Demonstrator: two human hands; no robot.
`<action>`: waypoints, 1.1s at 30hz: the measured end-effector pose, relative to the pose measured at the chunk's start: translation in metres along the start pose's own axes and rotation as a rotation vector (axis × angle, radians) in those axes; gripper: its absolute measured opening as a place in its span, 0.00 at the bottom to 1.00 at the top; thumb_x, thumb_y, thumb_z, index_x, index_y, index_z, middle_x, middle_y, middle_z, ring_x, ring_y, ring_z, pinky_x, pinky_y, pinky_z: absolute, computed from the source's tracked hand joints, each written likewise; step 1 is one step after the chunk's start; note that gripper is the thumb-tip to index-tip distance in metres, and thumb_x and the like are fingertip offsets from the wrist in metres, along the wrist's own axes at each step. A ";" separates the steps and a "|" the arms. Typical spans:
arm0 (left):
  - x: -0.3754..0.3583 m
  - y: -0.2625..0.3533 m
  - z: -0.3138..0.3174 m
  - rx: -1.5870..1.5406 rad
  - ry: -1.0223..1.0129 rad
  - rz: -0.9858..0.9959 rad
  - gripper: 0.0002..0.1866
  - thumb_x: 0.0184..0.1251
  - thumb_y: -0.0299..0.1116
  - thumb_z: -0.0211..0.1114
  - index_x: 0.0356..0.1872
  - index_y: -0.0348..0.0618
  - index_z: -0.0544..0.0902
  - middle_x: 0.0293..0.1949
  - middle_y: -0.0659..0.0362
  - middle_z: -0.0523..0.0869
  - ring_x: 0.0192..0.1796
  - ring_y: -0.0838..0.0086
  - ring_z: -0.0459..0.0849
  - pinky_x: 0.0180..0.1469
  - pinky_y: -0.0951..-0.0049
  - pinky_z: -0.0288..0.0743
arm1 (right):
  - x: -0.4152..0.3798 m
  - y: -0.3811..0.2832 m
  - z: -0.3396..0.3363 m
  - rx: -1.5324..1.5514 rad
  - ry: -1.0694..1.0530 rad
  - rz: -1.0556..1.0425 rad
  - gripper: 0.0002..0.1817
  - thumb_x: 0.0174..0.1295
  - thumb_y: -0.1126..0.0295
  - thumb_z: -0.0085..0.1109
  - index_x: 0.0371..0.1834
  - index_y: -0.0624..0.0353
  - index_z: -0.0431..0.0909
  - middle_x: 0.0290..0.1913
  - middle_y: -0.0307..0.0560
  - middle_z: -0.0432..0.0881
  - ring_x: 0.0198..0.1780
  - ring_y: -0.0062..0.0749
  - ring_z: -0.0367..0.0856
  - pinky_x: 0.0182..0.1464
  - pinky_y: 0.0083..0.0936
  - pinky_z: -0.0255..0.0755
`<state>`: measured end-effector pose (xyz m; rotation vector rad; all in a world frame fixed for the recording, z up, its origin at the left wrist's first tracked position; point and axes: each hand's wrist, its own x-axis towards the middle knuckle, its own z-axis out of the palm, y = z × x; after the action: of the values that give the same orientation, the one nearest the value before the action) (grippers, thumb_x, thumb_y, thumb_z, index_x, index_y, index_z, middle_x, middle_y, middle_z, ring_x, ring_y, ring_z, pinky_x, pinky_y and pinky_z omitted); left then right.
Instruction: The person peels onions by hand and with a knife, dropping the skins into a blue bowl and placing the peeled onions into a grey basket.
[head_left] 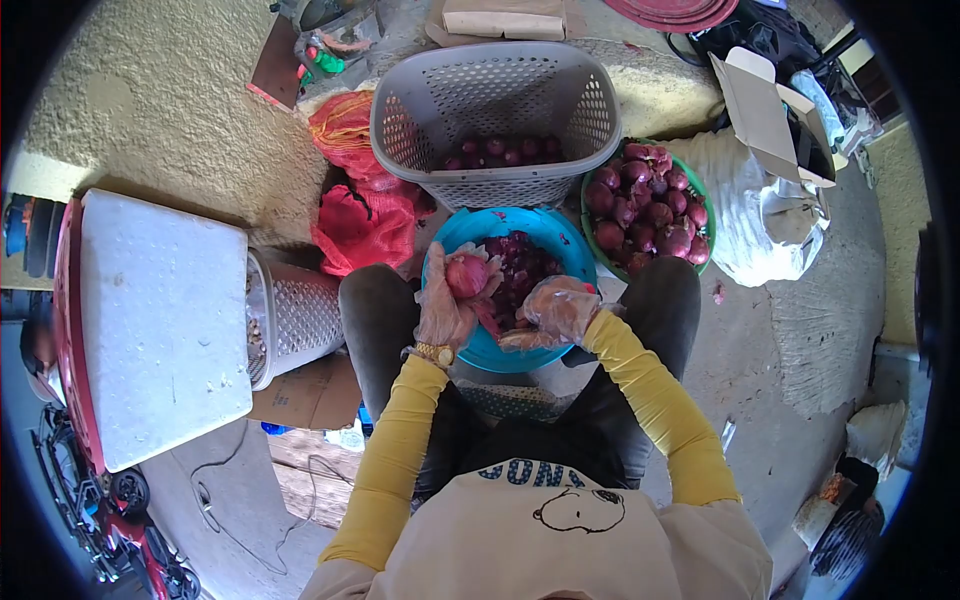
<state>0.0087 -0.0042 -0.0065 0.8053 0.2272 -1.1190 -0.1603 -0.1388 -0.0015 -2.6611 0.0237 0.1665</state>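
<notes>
Left hand point(447, 308) cupping a smooth round onion point(466, 276), right hand point(563, 310) half-curling, its hold unclear, papery skins point(512, 262) lying in a blue basin point(478, 352)

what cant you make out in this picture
- Head view: whether the right hand grips anything; its own fingers hide it.
- Head view: the underside of the onion; the left hand covers it.
- Head view: the white sack's contents; its cloth hides them.
- Head view: the whole motorbike; the dark lens edge cuts it off.
</notes>
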 end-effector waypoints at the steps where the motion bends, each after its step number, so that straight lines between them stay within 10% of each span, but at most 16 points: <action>1: -0.001 0.000 0.002 -0.020 0.034 -0.018 0.28 0.82 0.58 0.52 0.55 0.38 0.77 0.53 0.45 0.84 0.55 0.49 0.86 0.56 0.48 0.87 | 0.000 -0.002 -0.004 0.000 -0.001 -0.001 0.35 0.59 0.28 0.58 0.34 0.52 0.88 0.32 0.53 0.87 0.37 0.54 0.88 0.42 0.47 0.80; 14: -0.002 -0.002 0.000 -0.130 -0.007 0.047 0.18 0.79 0.40 0.59 0.56 0.34 0.77 0.55 0.47 0.82 0.59 0.51 0.83 0.63 0.45 0.82 | -0.001 -0.002 -0.013 -0.031 -0.010 0.191 0.42 0.55 0.23 0.58 0.34 0.59 0.87 0.28 0.54 0.85 0.37 0.55 0.87 0.44 0.47 0.79; 33: 0.002 -0.004 -0.005 -0.196 0.028 0.066 0.22 0.82 0.48 0.56 0.57 0.35 0.77 0.54 0.47 0.83 0.57 0.50 0.84 0.59 0.48 0.86 | -0.002 -0.006 -0.027 0.084 0.174 0.299 0.40 0.56 0.27 0.63 0.41 0.61 0.84 0.34 0.57 0.85 0.43 0.55 0.85 0.49 0.48 0.77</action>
<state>0.0074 -0.0034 -0.0130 0.6495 0.3270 -1.0068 -0.1589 -0.1463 0.0253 -2.5668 0.4755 0.0277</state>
